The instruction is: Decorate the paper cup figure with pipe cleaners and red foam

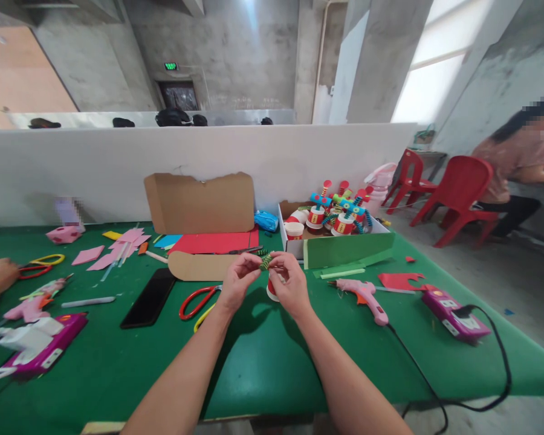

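Between my fingertips is a small green folded paper spring (266, 262). My left hand (241, 281) pinches it from one side, and my right hand (291, 281) pinches the other. Just below them, a red-and-white paper cup (272, 291) is partly hidden by my right hand. Scissors with red and yellow handles (198, 302) lie beside my left wrist. To the right of my hands, a pink glue gun (361, 296) rests on the green table (263, 368).
A box (294, 249) of paper-cup figures (343, 223) stands behind, right of brown cardboard (199, 203). A phone (148, 299) lies left. Purple power strips (456, 315) sit at both sides, one with a trailing black cord. Another person's hand (0, 278) is at far left.
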A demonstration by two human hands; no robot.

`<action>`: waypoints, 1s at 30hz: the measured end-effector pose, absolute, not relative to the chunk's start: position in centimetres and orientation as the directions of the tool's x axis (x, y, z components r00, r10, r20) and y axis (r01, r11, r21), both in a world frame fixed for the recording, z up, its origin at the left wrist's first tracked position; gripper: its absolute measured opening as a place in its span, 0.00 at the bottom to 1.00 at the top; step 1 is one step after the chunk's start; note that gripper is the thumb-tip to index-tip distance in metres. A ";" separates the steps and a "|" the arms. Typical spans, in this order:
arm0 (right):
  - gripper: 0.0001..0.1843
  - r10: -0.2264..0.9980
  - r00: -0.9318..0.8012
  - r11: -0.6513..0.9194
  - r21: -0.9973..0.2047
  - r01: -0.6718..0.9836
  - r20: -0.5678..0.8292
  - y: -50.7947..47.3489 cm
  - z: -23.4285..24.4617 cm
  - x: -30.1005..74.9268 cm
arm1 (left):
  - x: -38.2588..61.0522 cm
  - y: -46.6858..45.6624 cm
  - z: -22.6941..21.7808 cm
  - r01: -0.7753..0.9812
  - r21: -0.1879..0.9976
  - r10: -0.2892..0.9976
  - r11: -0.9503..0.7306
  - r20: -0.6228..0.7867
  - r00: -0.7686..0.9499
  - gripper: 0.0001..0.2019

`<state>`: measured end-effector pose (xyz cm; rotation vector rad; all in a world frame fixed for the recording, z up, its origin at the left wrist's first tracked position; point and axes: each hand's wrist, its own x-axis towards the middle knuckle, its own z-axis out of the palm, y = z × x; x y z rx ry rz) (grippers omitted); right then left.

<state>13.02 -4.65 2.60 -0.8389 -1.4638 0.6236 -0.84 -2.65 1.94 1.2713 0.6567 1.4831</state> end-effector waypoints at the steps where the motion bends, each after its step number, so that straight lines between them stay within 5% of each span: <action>1: 0.06 0.797 0.038 0.595 -0.794 0.123 0.603 -4.6 2.6 13.0 | -0.8 -2.6 1.9 -0.335 0.884 0.922 -0.327 0.376 0.090 0.11; 16: 0.07 0.818 -0.022 0.575 -0.817 0.032 0.575 -4.7 2.6 13.0 | -0.9 -2.4 1.7 -0.287 0.886 0.910 -0.365 0.404 0.090 0.10; 30: 0.02 0.822 0.018 0.563 -0.817 0.127 0.569 -4.7 2.8 13.0 | -0.8 -2.3 1.7 -0.244 0.889 0.902 -0.388 0.420 0.099 0.11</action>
